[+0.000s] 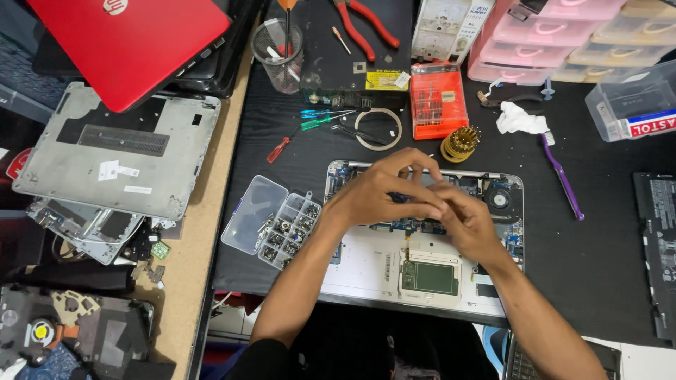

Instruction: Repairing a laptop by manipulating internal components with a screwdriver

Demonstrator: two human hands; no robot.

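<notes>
The opened laptop base lies on the black counter just before the person, its long axis running left to right, the trackpad board toward the near edge and the fan at the far right corner. Both hands meet over its middle. The left hand curls its fingers together on something small and dark; what it is cannot be told. The right hand touches the left, fingers bent inward; whether its grip holds anything cannot be told.

Left of the base a clear compartment box stands with its lid open, small screws in its cells. Farther off lie an orange bit case, a brass bit holder and a clear cup holding tools. At the far right stand stacked pink drawers.
</notes>
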